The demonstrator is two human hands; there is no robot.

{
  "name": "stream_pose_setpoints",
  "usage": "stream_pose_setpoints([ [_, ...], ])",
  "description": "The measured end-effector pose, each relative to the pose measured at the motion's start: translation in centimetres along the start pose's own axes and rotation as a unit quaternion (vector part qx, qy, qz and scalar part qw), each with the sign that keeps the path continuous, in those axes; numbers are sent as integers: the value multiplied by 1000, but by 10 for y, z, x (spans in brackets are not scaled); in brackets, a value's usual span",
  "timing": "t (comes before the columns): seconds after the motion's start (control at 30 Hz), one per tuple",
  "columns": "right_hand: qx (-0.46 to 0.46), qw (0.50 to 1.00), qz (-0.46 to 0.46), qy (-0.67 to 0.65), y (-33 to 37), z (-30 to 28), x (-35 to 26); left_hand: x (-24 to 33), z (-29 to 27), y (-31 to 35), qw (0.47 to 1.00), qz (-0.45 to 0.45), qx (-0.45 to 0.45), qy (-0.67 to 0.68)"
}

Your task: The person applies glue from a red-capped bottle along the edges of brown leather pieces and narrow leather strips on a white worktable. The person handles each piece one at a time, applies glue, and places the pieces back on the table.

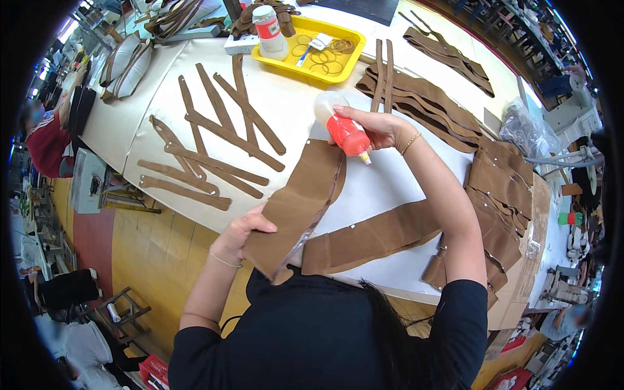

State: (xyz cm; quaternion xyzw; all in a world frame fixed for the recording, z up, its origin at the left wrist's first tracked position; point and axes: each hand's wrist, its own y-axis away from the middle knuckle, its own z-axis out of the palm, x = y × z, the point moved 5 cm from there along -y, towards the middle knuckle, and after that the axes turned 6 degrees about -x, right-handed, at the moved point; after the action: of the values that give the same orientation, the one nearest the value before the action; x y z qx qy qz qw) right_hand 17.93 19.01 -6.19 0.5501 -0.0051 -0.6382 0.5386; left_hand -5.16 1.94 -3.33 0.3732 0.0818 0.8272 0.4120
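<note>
My left hand (242, 235) is closed on the near left edge of a long brown leather-like panel (294, 195), thumb on top. A wet-looking, shiny strip runs along the panel's right edge. In my right hand (380, 127) is a squeeze bottle (350, 135), clear at its base with red around the front, tilted with its pale nozzle pointing down and to the right. The nozzle is apart from the panel. Closer to my body, a second brown panel (370, 239) lies across the white work surface (383, 185), with a small white mark on it.
Several narrow brown strips (234, 138) lie at the left. At the back stands a yellow tray (337, 77) with rubber bands and a white jar (268, 29). Layered brown pieces (429, 107) and folded brown stacks (500, 188) lie right, near a clear plastic bag (530, 130).
</note>
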Motion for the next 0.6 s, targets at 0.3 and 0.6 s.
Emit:
stream_pose_setpoints([
  [0.3,-61,997,43,27,2,13,17,-3,-42,45,997,-68,34,16],
  [0.6,-92,993,71,-3,6,16,28,-9,-75,65,989,-139,-16,-50],
])
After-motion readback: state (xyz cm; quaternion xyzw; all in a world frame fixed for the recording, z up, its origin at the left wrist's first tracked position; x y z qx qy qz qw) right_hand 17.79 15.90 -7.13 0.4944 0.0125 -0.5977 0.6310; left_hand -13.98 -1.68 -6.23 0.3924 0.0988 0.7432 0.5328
